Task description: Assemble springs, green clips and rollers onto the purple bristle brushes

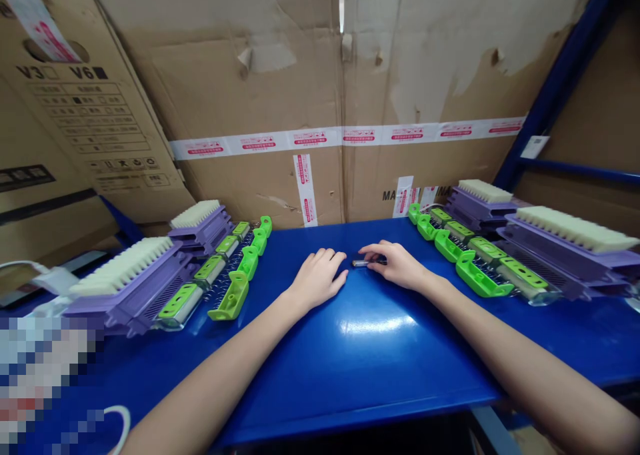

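Arms [215,368] extended, left fingers [327,254] parted, right fingers [376,249] curled

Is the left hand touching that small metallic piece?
Apart: the head view shows blue tabletop between the left hand and the metallic piece.

Under the left hand [319,278] and right hand [397,266] I see a glossy deep-blue tabletop [350,368]; the small rod [361,263] at the right one is silvery grey. Outward of both sit bright green brackets [233,296], lime-topped blocks [179,301] and purple racks [127,300] with ribbed cream tops [125,265]. Beyond the hands, red-printed white tape [307,137] stripes brown cardboard [210,88]
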Demonstrator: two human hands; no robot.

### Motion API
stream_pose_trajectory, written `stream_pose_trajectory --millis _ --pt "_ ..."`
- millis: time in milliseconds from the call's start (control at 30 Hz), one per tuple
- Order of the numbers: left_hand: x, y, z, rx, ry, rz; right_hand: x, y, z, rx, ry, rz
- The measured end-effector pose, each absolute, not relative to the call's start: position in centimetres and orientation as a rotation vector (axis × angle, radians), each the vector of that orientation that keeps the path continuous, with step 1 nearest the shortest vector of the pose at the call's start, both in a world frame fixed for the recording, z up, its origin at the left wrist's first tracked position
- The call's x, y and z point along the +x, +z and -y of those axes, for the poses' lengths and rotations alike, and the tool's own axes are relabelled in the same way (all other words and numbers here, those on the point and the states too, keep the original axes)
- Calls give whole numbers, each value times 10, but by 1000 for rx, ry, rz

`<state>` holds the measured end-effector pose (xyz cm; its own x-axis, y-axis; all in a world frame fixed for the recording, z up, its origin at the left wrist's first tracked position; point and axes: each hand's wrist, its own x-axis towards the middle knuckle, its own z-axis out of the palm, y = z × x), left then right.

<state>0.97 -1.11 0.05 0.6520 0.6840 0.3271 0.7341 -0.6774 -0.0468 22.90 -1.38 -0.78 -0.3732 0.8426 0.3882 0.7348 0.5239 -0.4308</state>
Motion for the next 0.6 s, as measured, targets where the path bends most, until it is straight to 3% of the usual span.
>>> stream_pose_trajectory --millis 267,600 --pt "13 6 14 -2796 -357 1054 215 -7 17 -1404 -115 2161" --pt "16 1 26 -2870 -416 899 217 -4 20 -1699 -99 2184"
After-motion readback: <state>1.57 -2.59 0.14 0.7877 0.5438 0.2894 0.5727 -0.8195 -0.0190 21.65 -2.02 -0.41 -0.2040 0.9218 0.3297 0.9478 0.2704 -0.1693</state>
